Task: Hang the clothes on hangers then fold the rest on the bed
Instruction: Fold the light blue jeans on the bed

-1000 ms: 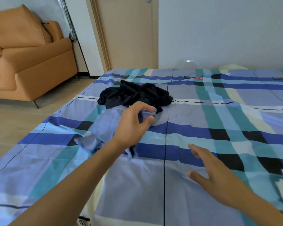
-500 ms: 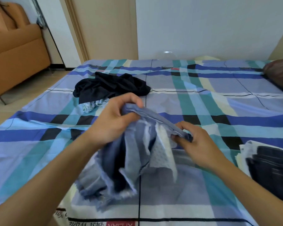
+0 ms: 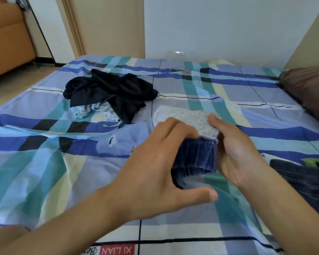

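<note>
The blue garment sits bunched between the two hands, low over the bed. The left hand curls its fingers over the bundle's left side, with the thumb stretched out below it and not touching the cloth. The right hand closes on the right side, its thumb laid on top and its palm against the edge; its other fingers are hidden behind the fabric.

The part facing the camera is a dark blue band with fine, paler vertical lines, gathered into tight folds. Just beyond the fingertips, a white lining with small dots spreads flat on the sheet. To the left of the left hand, a stretch of paler blue cloth trails out across the bed and seems to belong to the same piece, with a small dark slit in it.

Beyond the left hand and well apart from it lies a crumpled black garment. A light patterned cloth pokes out from under its near edge. To the right of the right hand, near the wrist, rests a dark checked garment, folded flat. Farther beyond that hand, a brown pillow lies at the edge of the bed. The sheet is checked in blue, teal, cream and black.
</note>
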